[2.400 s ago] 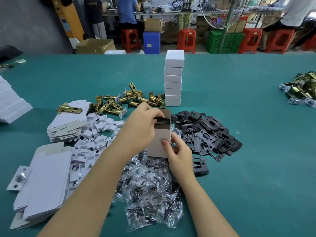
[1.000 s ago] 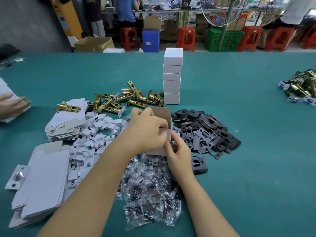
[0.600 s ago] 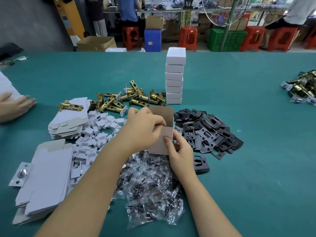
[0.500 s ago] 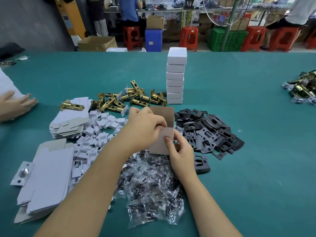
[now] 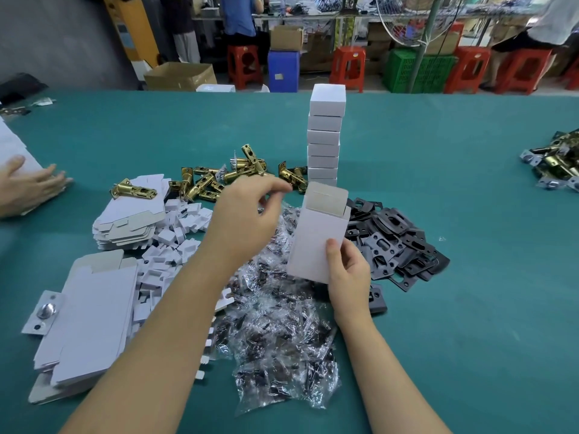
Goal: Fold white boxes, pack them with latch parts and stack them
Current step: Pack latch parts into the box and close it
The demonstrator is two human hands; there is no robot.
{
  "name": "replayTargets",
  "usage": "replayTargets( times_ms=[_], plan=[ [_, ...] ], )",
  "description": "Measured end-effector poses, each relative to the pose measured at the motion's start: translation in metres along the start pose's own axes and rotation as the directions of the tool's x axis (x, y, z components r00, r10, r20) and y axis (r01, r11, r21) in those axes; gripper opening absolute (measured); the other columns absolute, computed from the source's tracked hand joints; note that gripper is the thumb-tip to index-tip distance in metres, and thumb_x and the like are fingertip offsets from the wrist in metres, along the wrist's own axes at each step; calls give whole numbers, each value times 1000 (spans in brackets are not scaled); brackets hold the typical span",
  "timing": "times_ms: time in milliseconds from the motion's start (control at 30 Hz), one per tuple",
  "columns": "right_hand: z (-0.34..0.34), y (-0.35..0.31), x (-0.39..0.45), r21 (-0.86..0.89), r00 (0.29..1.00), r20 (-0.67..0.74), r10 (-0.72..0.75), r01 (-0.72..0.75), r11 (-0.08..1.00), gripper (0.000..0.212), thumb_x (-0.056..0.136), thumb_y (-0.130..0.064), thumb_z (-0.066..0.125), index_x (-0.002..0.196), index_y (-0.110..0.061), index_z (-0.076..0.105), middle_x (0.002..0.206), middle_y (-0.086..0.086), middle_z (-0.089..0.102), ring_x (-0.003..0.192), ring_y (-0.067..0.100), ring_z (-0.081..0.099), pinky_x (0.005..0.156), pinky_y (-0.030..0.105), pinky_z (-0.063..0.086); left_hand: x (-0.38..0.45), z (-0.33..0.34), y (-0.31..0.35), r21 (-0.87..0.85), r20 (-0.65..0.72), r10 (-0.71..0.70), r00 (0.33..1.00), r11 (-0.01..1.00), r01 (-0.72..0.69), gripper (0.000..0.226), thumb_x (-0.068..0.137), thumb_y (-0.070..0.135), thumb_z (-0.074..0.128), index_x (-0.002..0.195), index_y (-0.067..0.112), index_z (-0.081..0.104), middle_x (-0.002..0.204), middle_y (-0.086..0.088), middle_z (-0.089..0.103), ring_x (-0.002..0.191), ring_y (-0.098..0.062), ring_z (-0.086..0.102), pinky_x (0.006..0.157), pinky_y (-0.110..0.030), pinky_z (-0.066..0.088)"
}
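My right hand (image 5: 349, 274) grips a folded white box (image 5: 316, 233) by its lower right corner, thumb on the front face. The box stands upright above the table with its brown top flap open. My left hand (image 5: 247, 217) hovers just left of the box, apart from it, fingers loosely curled and holding nothing I can see. A stack of several closed white boxes (image 5: 326, 136) rises behind. Brass latches (image 5: 225, 180) lie beyond my left hand, and black plates (image 5: 394, 245) lie to the right of the box.
Clear bags of screws (image 5: 282, 333) are heaped under my forearms. Flat box blanks (image 5: 91, 311) and small white inserts (image 5: 175, 239) lie at the left. Another person's hand (image 5: 28, 186) rests at the left edge. More latches (image 5: 557, 161) lie far right.
My left hand has let go of the box top and moved left. The box, held by my right hand alone, has lifted and tilted slightly, its top flap still open.
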State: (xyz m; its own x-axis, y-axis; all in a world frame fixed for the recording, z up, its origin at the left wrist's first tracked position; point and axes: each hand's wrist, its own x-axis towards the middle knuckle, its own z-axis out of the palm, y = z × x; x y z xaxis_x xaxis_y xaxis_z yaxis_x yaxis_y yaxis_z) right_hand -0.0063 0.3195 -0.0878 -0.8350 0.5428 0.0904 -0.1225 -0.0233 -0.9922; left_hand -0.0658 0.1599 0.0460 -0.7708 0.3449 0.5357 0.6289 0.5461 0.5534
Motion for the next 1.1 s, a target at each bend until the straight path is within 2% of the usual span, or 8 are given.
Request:
replayTargets(
  times_ms=[67, 167, 267, 533, 700, 900, 1000, 1100],
  plan=[
    [1, 0, 0, -17, 1000, -25, -8, 8, 1000, 23, 103, -32, 59, 117, -16, 69, 104, -12, 75, 91, -1, 69, 71, 16, 54, -2, -2, -14, 132, 223, -188, 957, 978, 161, 21, 102, 19, 57, 113, 26, 73, 96, 19, 69, 67, 1, 59, 60, -16, 47],
    [2, 1, -2, -26, 999, -35, 7, -8, 1000, 30, 103, -36, 59, 126, -17, 66, 113, -14, 72, 98, -1, 68, 76, 16, 55, -13, 1, -37, 499, 489, -377, 787, 860, 102, 27, 102, 26, 58, 127, 28, 67, 126, 6, 69, 100, -12, 66, 90, -37, 56],
    [3, 1, -2, -37, 1000, -27, 12, -13, 999, 35, 103, -37, 58, 131, -17, 64, 116, -14, 71, 101, -2, 67, 77, 16, 55, -23, 11, -49, 501, 519, -418, 746, 855, 130, 31, 99, 34, 62, 129, 26, 66, 125, 2, 69, 100, -17, 69, 95, -41, 55],
    [6, -5, -8, -69, 998, 53, -41, 45, 997, 54, 95, -46, 58, 139, -16, 59, 124, -5, 70, 110, 6, 67, 86, 23, 59, -33, 40, -59, 578, 458, -399, 794, 813, 75, 39, 89, 58, 66, 116, 29, 69, 109, 1, 56, 102, -22, 58, 87, -36, 52],
    [7, -8, -10, -86, 996, 75, -52, 58, 995, 57, 93, -47, 58, 140, -14, 58, 126, -2, 68, 109, 6, 66, 86, 26, 60, -27, 43, -60, 523, 420, -362, 832, 846, 104, 18, 91, 47, 70, 97, 31, 73, 109, 4, 53, 102, -20, 55, 80, -33, 47],
    [6, -10, -9, -70, 996, 74, -53, 58, 996, 57, 93, -49, 57, 139, -16, 59, 124, -6, 69, 109, 4, 66, 86, 23, 59, -24, 42, -62, 446, 373, -318, 872, 885, 132, 16, 98, 39, 62, 98, 24, 68, 111, 5, 56, 107, -16, 52, 82, -33, 45],
    [7, -9, -9, -52, 996, 69, -52, 55, 997, 57, 93, -50, 57, 138, -16, 60, 122, -9, 70, 109, 2, 67, 85, 19, 57, -23, 31, -60, 223, 301, -373, 878, 922, 315, 14, 100, 32, 58, 89, 25, 60, 97, 6, 64, 83, -17, 62, 67, -32, 53],
    [7, -9, -9, -54, 997, 67, -40, 43, 998, 60, 91, -52, 57, 139, -16, 59, 124, -9, 69, 110, 1, 66, 88, 20, 57, -20, 19, -60, -82, 236, -485, 842, 854, 514, 15, 103, 29, 53, 94, 20, 59, 90, 0, 67, 67, -13, 69, 46, -18, 47]
  ],
)
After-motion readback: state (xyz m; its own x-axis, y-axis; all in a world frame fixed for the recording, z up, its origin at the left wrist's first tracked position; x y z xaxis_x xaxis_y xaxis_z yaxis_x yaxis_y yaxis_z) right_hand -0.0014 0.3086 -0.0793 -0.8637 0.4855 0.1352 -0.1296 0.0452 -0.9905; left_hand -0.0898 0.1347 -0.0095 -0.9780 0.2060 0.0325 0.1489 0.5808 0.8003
